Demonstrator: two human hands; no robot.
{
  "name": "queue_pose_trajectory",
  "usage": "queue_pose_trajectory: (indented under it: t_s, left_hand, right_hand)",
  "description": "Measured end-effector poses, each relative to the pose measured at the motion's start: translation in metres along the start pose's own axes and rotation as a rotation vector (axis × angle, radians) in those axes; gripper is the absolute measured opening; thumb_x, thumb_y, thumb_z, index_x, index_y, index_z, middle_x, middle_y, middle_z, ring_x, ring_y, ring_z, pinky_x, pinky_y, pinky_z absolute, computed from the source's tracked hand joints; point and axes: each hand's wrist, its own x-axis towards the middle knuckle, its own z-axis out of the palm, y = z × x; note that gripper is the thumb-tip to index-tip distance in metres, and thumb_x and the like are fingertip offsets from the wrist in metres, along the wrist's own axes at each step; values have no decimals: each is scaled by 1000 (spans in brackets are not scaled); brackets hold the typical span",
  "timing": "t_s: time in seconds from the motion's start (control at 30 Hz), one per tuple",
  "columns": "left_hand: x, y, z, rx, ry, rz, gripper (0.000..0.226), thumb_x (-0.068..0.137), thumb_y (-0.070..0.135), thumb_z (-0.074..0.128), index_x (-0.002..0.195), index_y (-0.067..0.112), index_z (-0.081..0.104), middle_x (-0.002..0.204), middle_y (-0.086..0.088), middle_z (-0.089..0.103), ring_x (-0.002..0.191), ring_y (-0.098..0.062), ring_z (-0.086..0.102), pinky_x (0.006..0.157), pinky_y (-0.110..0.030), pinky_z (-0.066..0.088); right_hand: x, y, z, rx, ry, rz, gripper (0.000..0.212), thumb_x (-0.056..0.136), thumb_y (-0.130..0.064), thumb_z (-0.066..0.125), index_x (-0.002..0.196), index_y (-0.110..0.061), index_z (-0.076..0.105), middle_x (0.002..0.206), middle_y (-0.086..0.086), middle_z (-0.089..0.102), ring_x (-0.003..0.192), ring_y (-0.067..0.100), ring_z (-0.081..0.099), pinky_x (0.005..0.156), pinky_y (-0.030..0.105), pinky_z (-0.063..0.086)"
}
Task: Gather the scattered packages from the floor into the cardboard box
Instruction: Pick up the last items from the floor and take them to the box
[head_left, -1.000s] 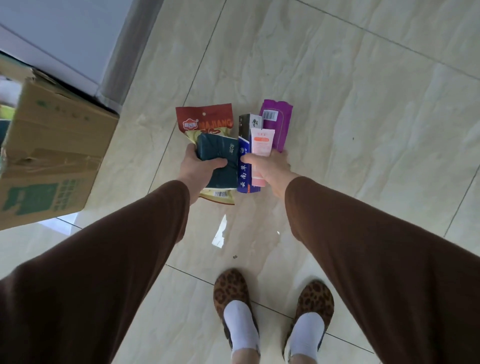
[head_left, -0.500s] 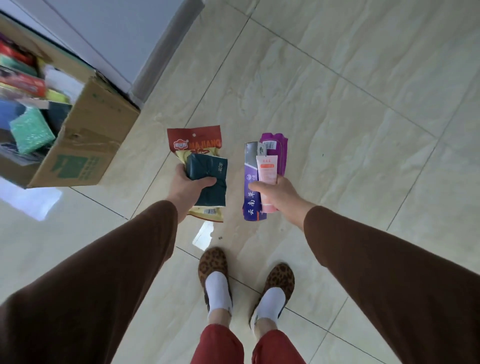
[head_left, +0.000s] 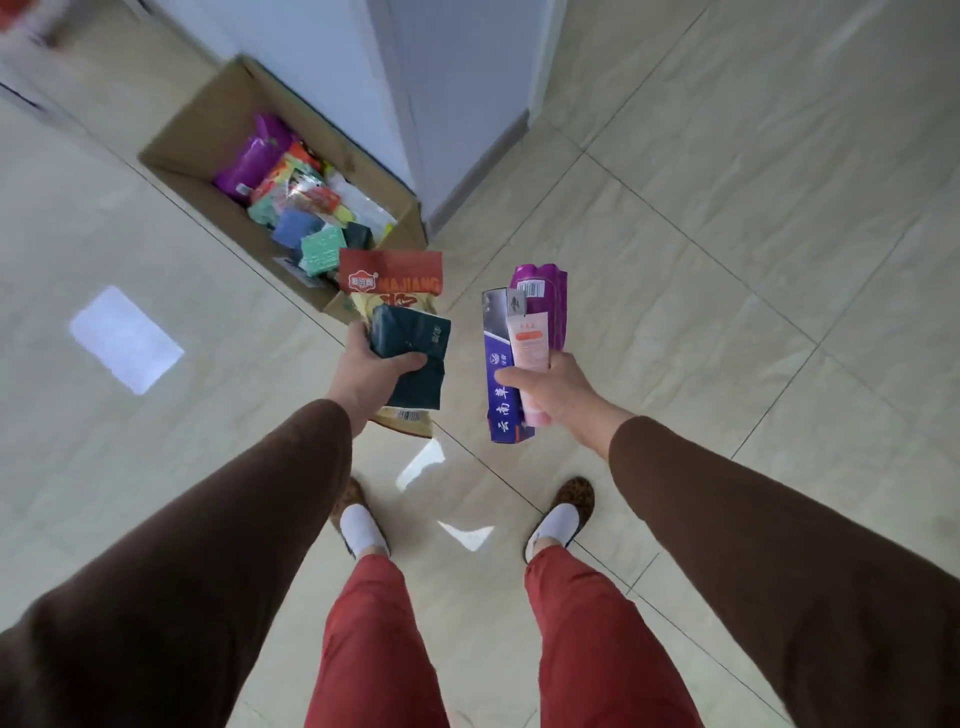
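Two hands raised over the tiled floor (head_left: 727, 260), each loaded. Left hand (head_left: 371, 371): fingers curled round a dark green packet (head_left: 415, 358), stacked on a red-and-yellow snack bag (head_left: 389, 283). Right hand (head_left: 556, 389): clamped on a blue carton (head_left: 501, 384), a pink tube (head_left: 530, 340) and a purple pouch (head_left: 540, 291), all fanned upward. Cardboard box (head_left: 208, 119) open on the floor ahead and left, against a pale wall (head_left: 337, 62), crammed with mixed packages (head_left: 301, 208). Snack bag's top edge overlapping the box's near corner in view. Below, red trousers (head_left: 374, 649) and leopard-print slippers (head_left: 574, 493).
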Motion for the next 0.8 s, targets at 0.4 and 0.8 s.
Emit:
queue_pose_trajectory:
  t_s: [0.4,0.8]
  left_hand:
    - [-22,9,-253,60,13,66,58,82,28,82,124,24,42,124,-2,59,104,-24,65,81,-38,58]
    - [60,77,-365,183,-10,41,61,81,28,83,123,28,39,123,-2,58,105,-25,64,88,-43,58]
  right_hand:
    - [-80,-108,228,47,12,9,79,48,-60,83,118,-30,64,114,-5,74,104,18,72,95,47,58]
    - [-43,-217,321,179,36,40,53,78,-33,83,123,-18,60,116,1,72,105,18,69,88,38,59]
